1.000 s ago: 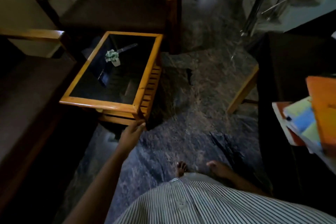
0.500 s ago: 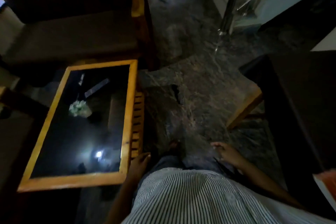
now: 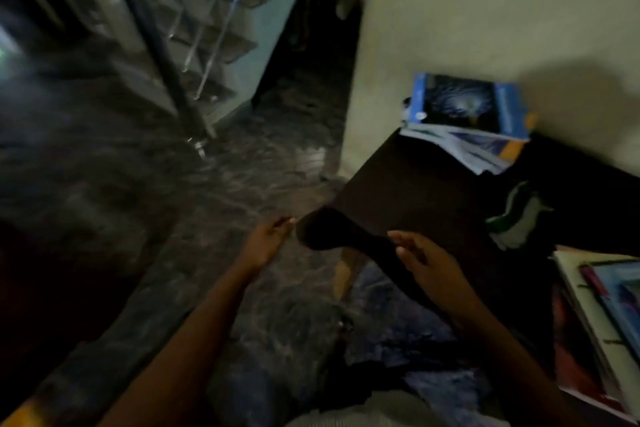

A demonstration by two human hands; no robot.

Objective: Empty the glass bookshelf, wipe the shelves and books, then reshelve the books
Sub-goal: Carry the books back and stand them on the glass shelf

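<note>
Both my hands are held out low in the middle of the view, and neither holds anything. My left hand (image 3: 266, 243) has its fingers stretched toward the rounded dark corner of a dark sofa seat (image 3: 408, 191). My right hand (image 3: 427, 265) hovers over that seat's front edge with relaxed fingers. A stack of blue-covered books (image 3: 464, 114) lies at the seat's far end against the wall. A second stack of books (image 3: 602, 322) sits at the near right. Between the stacks lies a green and white cloth (image 3: 519, 217). The picture is dim and blurred.
Dark marble floor (image 3: 173, 184) spreads to the left and ahead. A staircase with metal railing posts (image 3: 194, 45) rises at the upper left. A cream wall (image 3: 485, 10) backs the sofa. A pale wooden sofa leg (image 3: 343, 274) shows below the seat corner.
My view has swung right, away from the glass-topped coffee table toward the sofa with the books. Both hands have risen from my sides and reach forward at the seat.
</note>
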